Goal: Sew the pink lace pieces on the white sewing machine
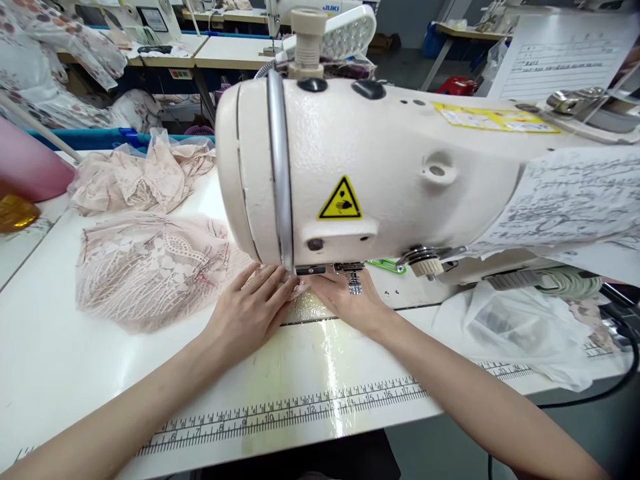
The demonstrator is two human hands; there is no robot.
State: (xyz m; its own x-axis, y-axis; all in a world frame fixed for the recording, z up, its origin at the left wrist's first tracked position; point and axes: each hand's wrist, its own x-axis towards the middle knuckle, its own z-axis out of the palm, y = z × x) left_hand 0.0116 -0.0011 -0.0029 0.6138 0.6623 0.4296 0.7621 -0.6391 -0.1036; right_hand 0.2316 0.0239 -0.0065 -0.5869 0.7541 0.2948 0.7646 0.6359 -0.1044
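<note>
Pale pink lace fabric [150,273] lies spread and gathered on the sewing machine's white table, running in under the machine head [340,153]. Over its right end rests my left hand [255,303], fingers stretched out and slightly apart, pressing on the cloth just left of the needle area. My right hand [350,300] reaches in from the right, behind the presser foot [355,283]. Its fingers point left towards the cloth's edge, and the machine head partly covers them, so their grip is hidden. The needle and stitching point cannot be made out.
More crumpled pink fabric [145,173] lies at the back left, near a pink thread cone [30,160]. A printed ruler [290,410] runs along the table's front edge. Sheer white cloth [515,327] lies right of my right forearm. A green clip-like item [387,266] sits behind the foot.
</note>
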